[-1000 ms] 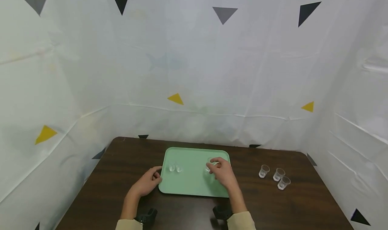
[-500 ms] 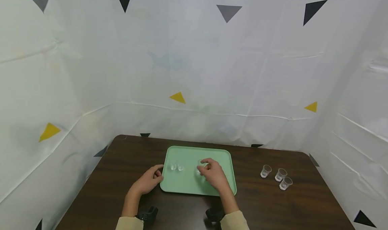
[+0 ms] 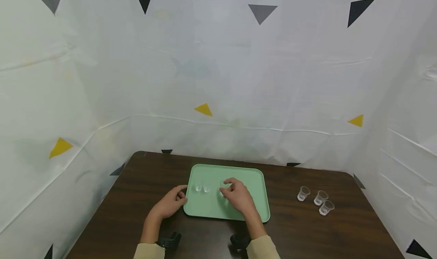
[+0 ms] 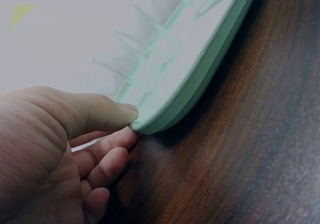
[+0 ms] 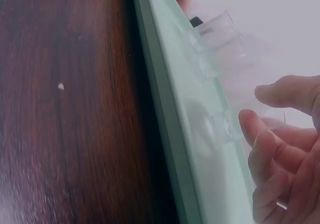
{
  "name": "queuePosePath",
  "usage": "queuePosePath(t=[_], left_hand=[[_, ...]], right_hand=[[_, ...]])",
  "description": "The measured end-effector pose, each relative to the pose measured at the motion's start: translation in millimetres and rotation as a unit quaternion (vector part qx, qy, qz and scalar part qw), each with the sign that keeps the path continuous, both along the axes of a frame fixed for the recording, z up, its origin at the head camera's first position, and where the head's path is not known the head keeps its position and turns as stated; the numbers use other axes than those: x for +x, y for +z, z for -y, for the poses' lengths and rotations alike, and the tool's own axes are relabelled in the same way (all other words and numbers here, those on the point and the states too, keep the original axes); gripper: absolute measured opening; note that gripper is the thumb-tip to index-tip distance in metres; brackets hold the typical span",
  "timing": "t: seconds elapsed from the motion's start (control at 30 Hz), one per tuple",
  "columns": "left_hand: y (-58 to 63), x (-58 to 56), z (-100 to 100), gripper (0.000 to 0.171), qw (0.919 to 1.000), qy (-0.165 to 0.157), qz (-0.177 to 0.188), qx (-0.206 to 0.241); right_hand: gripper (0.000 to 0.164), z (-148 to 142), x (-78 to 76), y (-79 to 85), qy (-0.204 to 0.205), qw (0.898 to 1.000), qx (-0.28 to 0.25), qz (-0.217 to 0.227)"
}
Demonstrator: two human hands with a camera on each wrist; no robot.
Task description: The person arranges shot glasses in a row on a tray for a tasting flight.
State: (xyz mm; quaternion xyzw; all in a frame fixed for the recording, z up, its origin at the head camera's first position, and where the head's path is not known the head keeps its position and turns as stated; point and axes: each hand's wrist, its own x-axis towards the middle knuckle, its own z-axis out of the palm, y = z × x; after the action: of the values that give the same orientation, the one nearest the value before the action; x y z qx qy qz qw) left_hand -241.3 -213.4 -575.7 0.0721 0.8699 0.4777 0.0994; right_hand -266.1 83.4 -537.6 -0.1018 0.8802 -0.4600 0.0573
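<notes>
Pinching the left edge of a pale green tray [image 3: 213,207], the fingers of my left hand [image 3: 168,204] grip its rim, thumb on top and forefinger beneath. The fingers of my right hand [image 3: 240,196] are over the tray, bent around a clear cup [image 5: 225,126], with thumb and forefinger only a little apart and the cup upright between them; whether its base touches the tray, I cannot tell. To its left on the tray, a second cup [image 3: 206,187] and a third cup [image 3: 198,187] stand upright just beside each other. The tray lies near the far edge of the dark wooden counter [image 3: 290,228], a little left of that edge's middle. Well apart from it, toward the counter's far right corner, are three similar clear cups: a fourth cup [image 3: 303,193], then a fifth cup [image 3: 320,198] and a sixth cup [image 3: 326,208] very close together. Behind the counter hangs a white sheet [image 3: 225,77] with grey, black and yellow triangles. Pale yellow sleeves [image 3: 149,251] end at my wrists.
</notes>
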Motion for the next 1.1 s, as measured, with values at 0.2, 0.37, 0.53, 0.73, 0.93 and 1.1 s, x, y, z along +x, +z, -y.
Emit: queuePosePath(t=[0.2,0.37,0.53,0.73,0.93,1.1], left_hand=[[3.4,1.0,-2.1,0.054,1.0,0.001,0.002,0.007],[4.7,2.0,-4.9,0.054,1.0,-0.004,-0.003,0.007],[5.1,1.8,-7.4,0.053,1.0,-0.004,-0.006,0.006],[4.8,2.3,-6.9,0.054,1.0,0.001,-0.004,0.003],[4.7,2.8,-3.9,0.054,1.0,0.01,-0.002,0.001],[4.9,3.0,-1.7,0.053,0.9999,0.01,0.002,-0.002]], right_hand=[[0.04,6.2,-1.2,-1.1,0.006,1.0,0.009,0.001],[0.039,9.7,-2.8,-4.9,0.007,1.0,0.015,-0.001],[0.038,12.3,-1.9,-4.2,0.005,1.0,0.017,-0.002],[0.037,17.0,-1.9,-4.1,0.006,1.0,0.013,0.002],[0.039,22.4,-1.4,-2.4,0.006,1.0,0.01,0.007],[0.04,25.7,-1.8,-3.1,0.01,1.0,0.004,0.009]])
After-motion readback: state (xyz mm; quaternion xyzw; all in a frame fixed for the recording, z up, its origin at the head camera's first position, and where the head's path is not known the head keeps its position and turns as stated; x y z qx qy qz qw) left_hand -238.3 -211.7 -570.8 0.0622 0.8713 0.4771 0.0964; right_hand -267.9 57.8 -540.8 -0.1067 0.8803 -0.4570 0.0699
